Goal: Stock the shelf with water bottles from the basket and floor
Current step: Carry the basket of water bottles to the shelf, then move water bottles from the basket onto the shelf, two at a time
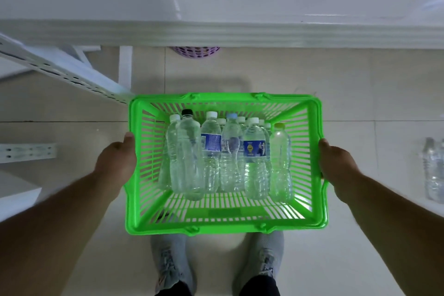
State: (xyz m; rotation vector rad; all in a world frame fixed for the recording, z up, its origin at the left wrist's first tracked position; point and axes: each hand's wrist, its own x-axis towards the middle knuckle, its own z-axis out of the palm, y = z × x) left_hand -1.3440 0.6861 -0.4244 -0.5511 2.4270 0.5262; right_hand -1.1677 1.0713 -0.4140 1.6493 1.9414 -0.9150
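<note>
One green basket (227,227) hangs over the floor (336,94) in front of the white shelf (216,33), gripped on its two short sides: the left hand (117,161) curls round the left rim, the right hand (336,166) round the right rim. Inside the basket lie at least ten water bottles (231,149), caps toward the shelf, side by side between the two hands. A few more bottles (433,170) stand on the floor right of the basket. Two grey shoes (168,267) show below the basket.
</note>
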